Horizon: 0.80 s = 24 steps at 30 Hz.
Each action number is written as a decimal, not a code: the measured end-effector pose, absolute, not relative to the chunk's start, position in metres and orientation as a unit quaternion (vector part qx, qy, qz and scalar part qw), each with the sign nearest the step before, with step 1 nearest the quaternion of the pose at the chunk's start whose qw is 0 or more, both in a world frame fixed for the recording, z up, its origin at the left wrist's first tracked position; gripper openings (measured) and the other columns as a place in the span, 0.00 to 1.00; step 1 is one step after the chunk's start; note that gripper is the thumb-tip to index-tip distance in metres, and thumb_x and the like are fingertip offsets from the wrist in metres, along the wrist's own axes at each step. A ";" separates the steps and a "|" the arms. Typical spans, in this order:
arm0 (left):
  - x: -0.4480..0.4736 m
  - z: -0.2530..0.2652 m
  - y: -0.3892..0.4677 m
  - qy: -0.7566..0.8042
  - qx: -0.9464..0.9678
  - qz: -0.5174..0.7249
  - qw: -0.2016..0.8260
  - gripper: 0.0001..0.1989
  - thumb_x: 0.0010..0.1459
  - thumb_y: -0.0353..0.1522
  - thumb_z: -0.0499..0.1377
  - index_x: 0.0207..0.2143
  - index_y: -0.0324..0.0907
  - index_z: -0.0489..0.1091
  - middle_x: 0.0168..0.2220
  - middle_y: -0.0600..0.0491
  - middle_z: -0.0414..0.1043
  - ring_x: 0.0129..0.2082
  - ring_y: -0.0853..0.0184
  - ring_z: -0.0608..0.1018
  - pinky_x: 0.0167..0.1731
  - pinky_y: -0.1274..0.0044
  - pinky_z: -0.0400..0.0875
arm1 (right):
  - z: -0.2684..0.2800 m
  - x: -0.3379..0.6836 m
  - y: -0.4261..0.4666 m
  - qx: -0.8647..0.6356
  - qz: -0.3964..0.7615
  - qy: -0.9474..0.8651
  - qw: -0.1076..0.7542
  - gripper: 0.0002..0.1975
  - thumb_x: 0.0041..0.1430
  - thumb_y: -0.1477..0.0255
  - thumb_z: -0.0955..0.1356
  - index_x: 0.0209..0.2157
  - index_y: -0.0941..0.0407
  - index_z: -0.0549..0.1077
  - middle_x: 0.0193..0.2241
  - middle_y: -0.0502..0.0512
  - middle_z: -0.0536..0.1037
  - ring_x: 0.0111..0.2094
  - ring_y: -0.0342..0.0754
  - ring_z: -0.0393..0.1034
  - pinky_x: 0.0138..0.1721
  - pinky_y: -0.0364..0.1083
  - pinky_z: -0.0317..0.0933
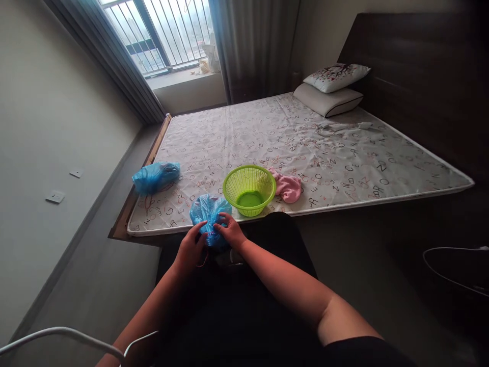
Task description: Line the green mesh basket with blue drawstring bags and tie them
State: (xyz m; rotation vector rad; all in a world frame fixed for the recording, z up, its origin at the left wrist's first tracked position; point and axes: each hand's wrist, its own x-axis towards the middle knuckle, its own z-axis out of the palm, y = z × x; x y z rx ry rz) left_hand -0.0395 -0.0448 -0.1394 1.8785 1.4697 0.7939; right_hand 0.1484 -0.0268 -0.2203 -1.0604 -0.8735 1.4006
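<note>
A crumpled blue plastic bag [206,206] is at the mattress's front edge, above my lap. From its left side, my left hand [191,244] grips the gathered part of the bag with curled fingers. My right hand [231,232] pinches the same gathered part from the right. A thin red string [204,260] runs across the bag's neck and hangs below my left hand; its exact path between the fingers is hidden. Just beyond my right hand stands a green plastic basket [249,200], with a pink cloth [289,188] beside it.
Another blue plastic bag [156,177] lies at the left on the letter-printed mattress [237,137]. Two pillows [326,99] are stacked by the dark headboard [416,86]. White cables [57,331] cross the lower left. A barred window [160,35] is at the back.
</note>
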 end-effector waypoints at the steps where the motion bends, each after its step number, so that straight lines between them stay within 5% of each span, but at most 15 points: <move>1: -0.039 -0.143 -0.043 0.555 0.706 0.282 0.338 0.23 0.64 0.44 0.65 0.58 0.47 0.80 0.56 0.45 0.84 0.55 0.52 0.85 0.59 0.61 0.78 | -0.219 0.148 -0.028 -0.445 0.595 -0.376 0.554 0.32 0.54 0.61 0.80 0.58 0.53 0.75 0.43 0.56 0.82 0.46 0.54 0.79 0.48 0.53 0.76; 8: -0.035 -0.159 -0.047 0.581 0.666 0.234 0.406 0.20 0.57 0.45 0.66 0.47 0.44 0.83 0.35 0.50 0.84 0.30 0.60 0.83 0.35 0.71 0.76 | -0.217 0.149 -0.024 -0.430 0.627 -0.346 0.550 0.36 0.62 0.66 0.72 0.70 0.53 0.67 0.56 0.61 0.82 0.42 0.51 0.79 0.45 0.51 0.77; 11: -0.036 -0.156 -0.049 0.590 0.657 0.238 0.404 0.18 0.54 0.42 0.66 0.44 0.43 0.82 0.33 0.51 0.83 0.30 0.61 0.82 0.35 0.72 0.74 | -0.220 0.150 -0.021 -0.426 0.637 -0.336 0.547 0.42 0.58 0.72 0.69 0.75 0.50 0.61 0.65 0.62 0.77 0.40 0.49 0.79 0.44 0.51 0.78; 17: -0.039 -0.148 -0.052 0.563 0.645 0.230 0.462 0.19 0.53 0.41 0.66 0.46 0.43 0.82 0.29 0.54 0.80 0.29 0.63 0.78 0.33 0.74 0.70 | -0.222 0.148 -0.025 -0.407 0.613 -0.376 0.563 0.52 0.51 0.75 0.72 0.77 0.47 0.55 0.73 0.63 0.67 0.61 0.56 0.76 0.60 0.56 0.74; 24: -0.042 -0.148 -0.052 0.579 0.528 0.355 0.510 0.27 0.57 0.56 0.64 0.34 0.40 0.81 0.36 0.45 0.83 0.40 0.54 0.83 0.44 0.67 0.78 | -0.217 0.148 -0.030 -0.384 0.637 -0.398 0.537 0.50 0.52 0.69 0.77 0.74 0.46 0.57 0.62 0.59 0.75 0.43 0.48 0.80 0.48 0.51 0.78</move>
